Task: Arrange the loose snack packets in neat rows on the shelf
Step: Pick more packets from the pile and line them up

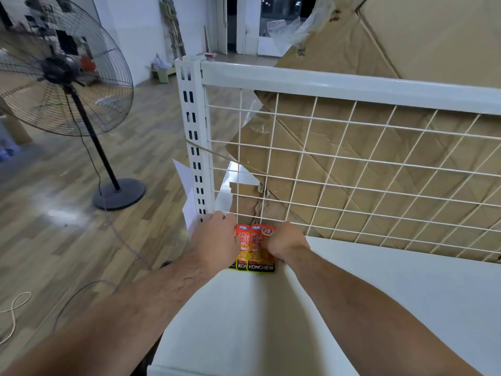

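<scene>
While flat, packets (256, 248) lengthwise toward mesh (352, 172)

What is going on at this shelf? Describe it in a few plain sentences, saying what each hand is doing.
A person is lining up orange snack packets in the back left corner of a white shelf, against its wire mesh back. The left hand lies over the packets on the left. The right hand is curled round the right edge of the rightmost one. About three packets show, overlapping side by side. Cardboard leans behind the mesh.
</scene>
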The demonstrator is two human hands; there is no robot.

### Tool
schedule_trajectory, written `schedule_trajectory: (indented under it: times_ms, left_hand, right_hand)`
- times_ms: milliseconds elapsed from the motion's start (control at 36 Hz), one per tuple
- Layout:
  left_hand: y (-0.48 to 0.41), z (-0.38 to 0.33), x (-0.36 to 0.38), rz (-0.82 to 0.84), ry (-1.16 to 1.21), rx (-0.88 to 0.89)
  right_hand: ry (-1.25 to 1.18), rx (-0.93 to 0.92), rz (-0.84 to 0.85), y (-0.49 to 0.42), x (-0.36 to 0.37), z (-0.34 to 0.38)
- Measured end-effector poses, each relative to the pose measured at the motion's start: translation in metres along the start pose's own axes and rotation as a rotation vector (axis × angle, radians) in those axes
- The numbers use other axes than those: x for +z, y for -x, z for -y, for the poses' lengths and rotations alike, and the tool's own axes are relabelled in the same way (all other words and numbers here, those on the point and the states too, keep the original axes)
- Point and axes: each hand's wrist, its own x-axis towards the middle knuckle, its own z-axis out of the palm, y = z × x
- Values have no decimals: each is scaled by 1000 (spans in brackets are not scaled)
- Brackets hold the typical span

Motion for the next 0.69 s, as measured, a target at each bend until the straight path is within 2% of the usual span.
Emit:
schedule_trajectory:
  times_ms: [222, 417, 556, 694]
  left_hand:
    - [1, -4, -2, 74, 26, 68]
    - [3, -16, 1, 128, 30, 194]
    - [5, -38, 9, 219, 96, 270]
    - [10, -72, 20, 317, 80, 377]
  right_hand:
    - [85, -12, -102, 5, 1, -7]
    - [114, -123, -159, 24, -2, -22]
    - [357, -281, -205, 44, -9, -54]
    - [455, -210, -173, 69, -24, -93]
